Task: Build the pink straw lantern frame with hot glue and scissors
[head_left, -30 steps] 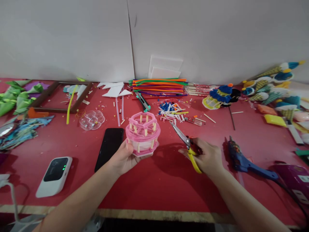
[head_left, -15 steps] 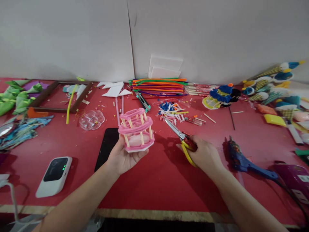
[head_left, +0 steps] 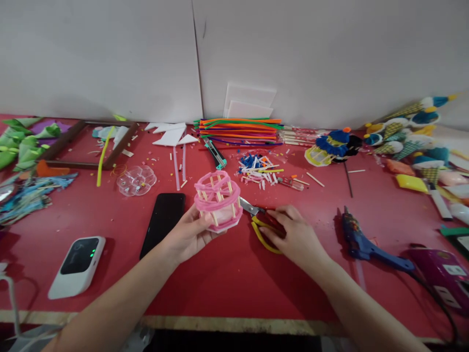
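Note:
My left hand (head_left: 192,234) holds up a small cage-like craft model (head_left: 219,201), with thumb and fingers around its lower left side. Pink fuzzy rings, short pale sticks and a white base make up the model, and a pale pink lump lies inside it. My right hand (head_left: 298,239) has its fingers closed on the handles of a pair of scissors (head_left: 264,230), one handle yellow and the other red. The scissors point left, their blade tips hidden behind the model. Left of the model a black phone (head_left: 163,222) lies on the red table (head_left: 227,288).
Cut sticks and scraps (head_left: 258,171) lie behind the scissors, with pipe cleaners (head_left: 240,131) and a utility knife (head_left: 215,154) beyond. A glue gun (head_left: 370,247) rests at right, near a purple power strip (head_left: 439,274). A blue-and-yellow model (head_left: 331,146) stands at the back.
My left hand has moved the pink model rightward and slightly lower. My right hand has shifted left with the scissors, bringing the blades beside and partly behind the model.

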`<action>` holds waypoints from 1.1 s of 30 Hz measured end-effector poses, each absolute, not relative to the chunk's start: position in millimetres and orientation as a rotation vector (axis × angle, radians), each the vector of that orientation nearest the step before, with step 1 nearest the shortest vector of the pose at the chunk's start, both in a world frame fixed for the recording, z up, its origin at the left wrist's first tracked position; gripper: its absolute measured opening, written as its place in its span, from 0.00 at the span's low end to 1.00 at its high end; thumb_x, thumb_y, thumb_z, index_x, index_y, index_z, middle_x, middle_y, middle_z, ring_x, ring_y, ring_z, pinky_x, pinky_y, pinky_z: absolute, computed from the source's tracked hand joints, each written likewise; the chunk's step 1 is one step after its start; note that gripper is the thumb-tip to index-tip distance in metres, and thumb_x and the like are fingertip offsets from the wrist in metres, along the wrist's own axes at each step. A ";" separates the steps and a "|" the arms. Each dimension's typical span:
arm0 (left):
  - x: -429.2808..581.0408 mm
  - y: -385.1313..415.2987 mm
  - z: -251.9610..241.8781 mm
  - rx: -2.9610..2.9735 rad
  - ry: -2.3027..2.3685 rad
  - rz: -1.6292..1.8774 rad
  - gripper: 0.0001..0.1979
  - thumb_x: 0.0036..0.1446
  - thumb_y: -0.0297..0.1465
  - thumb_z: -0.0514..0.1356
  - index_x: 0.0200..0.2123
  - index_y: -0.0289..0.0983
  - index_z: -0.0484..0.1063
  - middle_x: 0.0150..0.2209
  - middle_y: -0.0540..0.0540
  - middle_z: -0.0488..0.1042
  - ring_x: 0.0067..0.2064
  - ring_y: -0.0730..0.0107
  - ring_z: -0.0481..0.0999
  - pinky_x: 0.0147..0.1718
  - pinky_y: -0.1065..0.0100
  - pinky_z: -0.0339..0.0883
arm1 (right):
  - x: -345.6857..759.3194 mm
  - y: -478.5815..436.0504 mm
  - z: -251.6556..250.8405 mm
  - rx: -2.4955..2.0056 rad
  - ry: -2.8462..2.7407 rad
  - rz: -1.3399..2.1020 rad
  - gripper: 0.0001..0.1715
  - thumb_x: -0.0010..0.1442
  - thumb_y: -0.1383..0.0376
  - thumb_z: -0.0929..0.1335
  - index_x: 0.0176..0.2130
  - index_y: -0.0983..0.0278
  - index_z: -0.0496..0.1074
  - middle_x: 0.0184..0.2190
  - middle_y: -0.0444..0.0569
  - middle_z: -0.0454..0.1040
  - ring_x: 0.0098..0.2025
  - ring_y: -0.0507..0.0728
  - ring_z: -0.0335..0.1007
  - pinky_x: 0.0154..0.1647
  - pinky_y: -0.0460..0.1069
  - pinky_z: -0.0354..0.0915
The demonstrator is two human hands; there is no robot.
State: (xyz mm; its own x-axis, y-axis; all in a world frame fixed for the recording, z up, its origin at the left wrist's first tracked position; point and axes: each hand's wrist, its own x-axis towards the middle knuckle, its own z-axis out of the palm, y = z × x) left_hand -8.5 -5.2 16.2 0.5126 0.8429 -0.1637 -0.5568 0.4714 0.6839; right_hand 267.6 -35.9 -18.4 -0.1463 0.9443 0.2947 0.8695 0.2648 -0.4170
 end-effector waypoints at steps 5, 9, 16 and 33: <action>-5.2 -5.2 15.6 0.747 0.511 0.893 0.24 0.46 0.36 0.78 0.47 0.41 0.79 0.47 0.47 0.84 0.51 0.64 0.84 0.52 0.70 0.76 | 256.1 -41.5 0.8 -1.392 -2.042 0.153 0.02 0.61 0.66 0.66 0.37 0.61 0.69 0.36 0.52 0.74 0.40 0.60 0.73 0.42 0.55 0.73; -1.1 -7.9 16.7 0.830 0.483 0.769 0.41 0.42 0.41 0.79 0.59 0.40 0.73 0.54 0.39 0.80 0.57 0.50 0.80 0.59 0.56 0.71 | 241.7 -48.5 9.2 -1.186 -1.909 0.474 0.07 0.67 0.62 0.68 0.45 0.60 0.70 0.37 0.48 0.77 0.38 0.55 0.75 0.40 0.49 0.73; 0.7 -10.5 12.3 0.882 0.459 0.626 0.38 0.42 0.43 0.79 0.56 0.37 0.75 0.54 0.35 0.80 0.57 0.47 0.79 0.60 0.51 0.69 | 228.7 -51.6 1.8 -1.099 -1.655 0.881 0.12 0.69 0.56 0.67 0.47 0.59 0.74 0.37 0.49 0.80 0.39 0.55 0.77 0.43 0.51 0.75; -12.0 7.3 7.9 1.920 0.856 0.677 0.44 0.42 0.31 0.75 0.65 0.41 0.68 0.63 0.35 0.69 0.67 0.36 0.64 0.70 0.39 0.50 | 248.5 -29.3 -15.7 -1.405 -1.965 0.362 0.11 0.63 0.64 0.67 0.44 0.60 0.77 0.42 0.55 0.79 0.45 0.63 0.75 0.50 0.60 0.72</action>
